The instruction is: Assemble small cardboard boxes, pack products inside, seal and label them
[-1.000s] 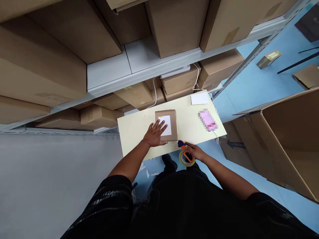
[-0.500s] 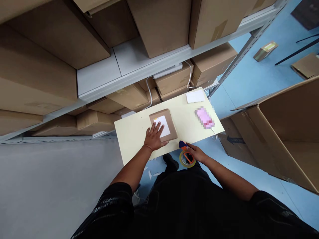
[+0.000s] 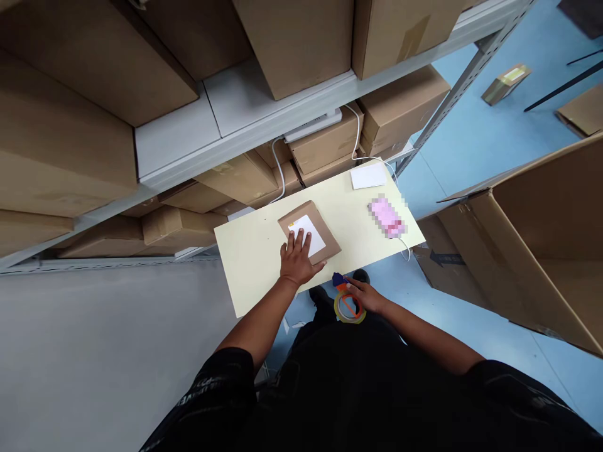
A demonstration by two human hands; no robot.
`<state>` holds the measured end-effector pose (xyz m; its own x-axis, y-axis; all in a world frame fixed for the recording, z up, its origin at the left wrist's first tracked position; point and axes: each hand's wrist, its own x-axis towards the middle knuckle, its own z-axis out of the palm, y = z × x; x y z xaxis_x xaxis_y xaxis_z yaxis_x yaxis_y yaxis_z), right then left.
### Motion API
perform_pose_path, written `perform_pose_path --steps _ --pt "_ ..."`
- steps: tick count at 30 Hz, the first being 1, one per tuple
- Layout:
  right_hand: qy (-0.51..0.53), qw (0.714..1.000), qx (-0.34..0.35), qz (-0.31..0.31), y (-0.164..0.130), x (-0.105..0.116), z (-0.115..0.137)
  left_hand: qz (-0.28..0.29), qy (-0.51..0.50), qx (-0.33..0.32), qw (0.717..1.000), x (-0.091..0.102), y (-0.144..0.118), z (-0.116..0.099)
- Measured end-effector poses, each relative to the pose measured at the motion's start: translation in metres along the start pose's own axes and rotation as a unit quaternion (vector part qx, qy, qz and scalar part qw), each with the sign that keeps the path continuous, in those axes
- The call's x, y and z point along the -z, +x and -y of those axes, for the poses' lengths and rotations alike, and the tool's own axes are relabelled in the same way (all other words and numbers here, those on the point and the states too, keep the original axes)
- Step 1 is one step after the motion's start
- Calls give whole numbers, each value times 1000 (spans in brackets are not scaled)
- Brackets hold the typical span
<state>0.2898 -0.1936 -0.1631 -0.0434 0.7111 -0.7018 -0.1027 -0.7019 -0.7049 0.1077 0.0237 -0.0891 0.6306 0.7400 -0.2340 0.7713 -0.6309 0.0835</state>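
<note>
A small brown cardboard parcel (image 3: 318,233) with a white label lies on a pale yellow table (image 3: 254,263). My left hand (image 3: 296,258) rests flat on the parcel's near corner, fingers spread over the label. My right hand (image 3: 366,294) grips a tape dispenser (image 3: 347,304) with an orange and blue handle and a yellowish roll, held just off the table's near edge, close to the parcel.
A pink blurred object (image 3: 387,217) with a white cable and a white card (image 3: 368,176) lie on the table's right part. Metal shelving (image 3: 235,122) packed with cardboard boxes stands behind. A large open carton (image 3: 532,245) stands at the right on the blue floor.
The parcel has turned under my left hand, so one corner now points toward me. My right hand with the tape dispenser has dropped slightly lower and left.
</note>
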Motion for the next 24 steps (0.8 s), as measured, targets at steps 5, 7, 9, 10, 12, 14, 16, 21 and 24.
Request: perform_pose_path --steps 5,7,9,10,12,14,16,21,24 --pt "-1 1000 6 -13 14 -11 11 -27 -22 24 999 -9 -5 -13" --pt "-8 1000 7 -12 18 -12 15 -33 -25 25 999 -11 -6 -15" --pt "-12 1000 11 -11 22 -12 21 -25 -19 26 999 -10 -6 -14" --pt "-14 1000 14 -10 23 -12 23 -15 -14 27 999 -9 -6 -14" --pt "-18 1000 21 -7 25 -10 26 6 -5 29 1000 -7 -6 -14" --pt "-21 999 25 -2 26 -9 25 14 -7 29 999 -6 -5 -14" --pt "-20 999 26 3 24 -10 20 5 -18 27 999 -7 -5 -13" --pt "-13 1000 25 -3 18 -19 -1 -26 -31 23 999 -12 -5 -12" --pt "-10 999 34 -6 15 -26 -5 -22 -34 11 999 -12 -3 -9"
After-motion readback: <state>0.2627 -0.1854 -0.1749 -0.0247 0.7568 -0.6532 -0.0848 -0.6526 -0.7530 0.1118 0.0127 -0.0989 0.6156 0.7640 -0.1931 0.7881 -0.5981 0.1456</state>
